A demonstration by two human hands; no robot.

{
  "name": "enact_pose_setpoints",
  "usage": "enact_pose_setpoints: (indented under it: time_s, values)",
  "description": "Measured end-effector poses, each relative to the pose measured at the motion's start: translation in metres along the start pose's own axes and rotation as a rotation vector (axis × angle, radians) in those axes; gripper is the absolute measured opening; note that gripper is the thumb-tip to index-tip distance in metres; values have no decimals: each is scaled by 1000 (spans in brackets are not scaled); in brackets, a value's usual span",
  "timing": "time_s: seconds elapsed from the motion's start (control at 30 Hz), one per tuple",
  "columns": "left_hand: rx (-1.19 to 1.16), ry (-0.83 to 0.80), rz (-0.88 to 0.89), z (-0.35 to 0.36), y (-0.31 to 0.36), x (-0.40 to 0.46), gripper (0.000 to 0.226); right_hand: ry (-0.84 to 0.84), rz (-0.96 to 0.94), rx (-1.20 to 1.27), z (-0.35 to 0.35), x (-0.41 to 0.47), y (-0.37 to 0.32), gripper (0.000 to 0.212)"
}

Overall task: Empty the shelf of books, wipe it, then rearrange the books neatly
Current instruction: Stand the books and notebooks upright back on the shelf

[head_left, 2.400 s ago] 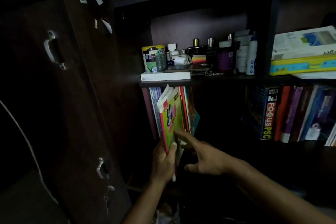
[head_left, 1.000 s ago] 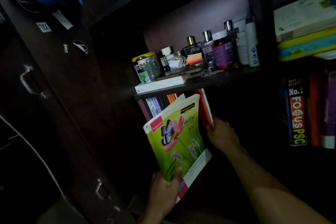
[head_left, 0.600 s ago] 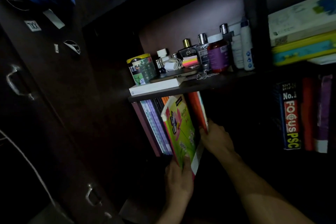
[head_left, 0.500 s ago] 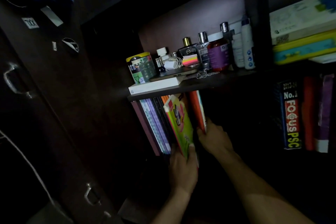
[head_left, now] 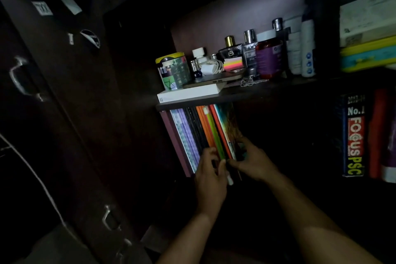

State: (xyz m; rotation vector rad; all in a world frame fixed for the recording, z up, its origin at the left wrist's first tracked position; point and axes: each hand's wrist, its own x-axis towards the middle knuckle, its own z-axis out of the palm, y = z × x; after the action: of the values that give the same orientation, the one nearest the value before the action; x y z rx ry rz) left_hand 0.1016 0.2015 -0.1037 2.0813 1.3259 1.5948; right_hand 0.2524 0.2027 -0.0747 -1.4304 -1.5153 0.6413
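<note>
Your left hand (head_left: pixel 211 174) pinches the green-spined book (head_left: pixel 215 135), upright in the row at the lower shelf's left end; your right hand (head_left: pixel 252 162) grips the neighbouring orange-covered book (head_left: pixel 228 126).

We cannot see the books' (head_left: pixel 205 133) lower ends behind both hands at frame centre; the stacked books (head_left: pixel 368 34) at upper right run off the edge.

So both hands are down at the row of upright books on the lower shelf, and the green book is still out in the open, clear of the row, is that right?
Not quite. The head view shows the green book standing in the row of books, spine out, between neighbours. Both the left hand and right hand are at its lower end.
</note>
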Motion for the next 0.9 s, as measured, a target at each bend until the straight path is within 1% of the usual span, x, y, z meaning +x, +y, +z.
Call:
enact_pose_setpoints:
  time_s: [0.13,0.23,0.33,0.37,0.4,0.43,0.53,0.57,0.63,0.7,0.73,0.83,0.9]
  values:
    - [4,34,-25,14,-1,24,34,-15,-55,-3,1,1,6,74]
    - [15,4,10,16,-9,21,23,-25,-75,-51,5,4,11,76]
    - [-25,-107,68,12,-17,3,18,-14,-89,-73,7,6,12,75]
    - [-43,-174,57,9,-17,-6,16,-12,-93,-70,8,5,11,74]
    - [-58,-261,26,7,-15,-14,20,-7,-99,-65,7,5,10,73]
    - [-55,-361,-19,5,-10,-22,36,-3,-109,-62,6,4,9,73]
    - [78,-628,-117,-1,3,-39,107,1,-89,-97,2,5,9,74]
    - [116,-685,-121,-3,7,-41,121,-3,-72,-127,0,4,7,74]
    - [145,-731,-69,-3,7,-41,134,0,-30,-180,-3,1,3,65]
    - [104,-759,-8,0,3,-38,135,43,19,-231,-8,-4,-1,54]
    - [84,-757,5,1,-1,-36,133,54,32,-251,-8,-4,-5,53]
    - [-21,-770,16,2,-4,-34,121,44,55,-377,-17,-9,-25,62]
    - [-44,-773,44,-2,-3,-33,109,-16,76,-553,-25,-15,-39,62]
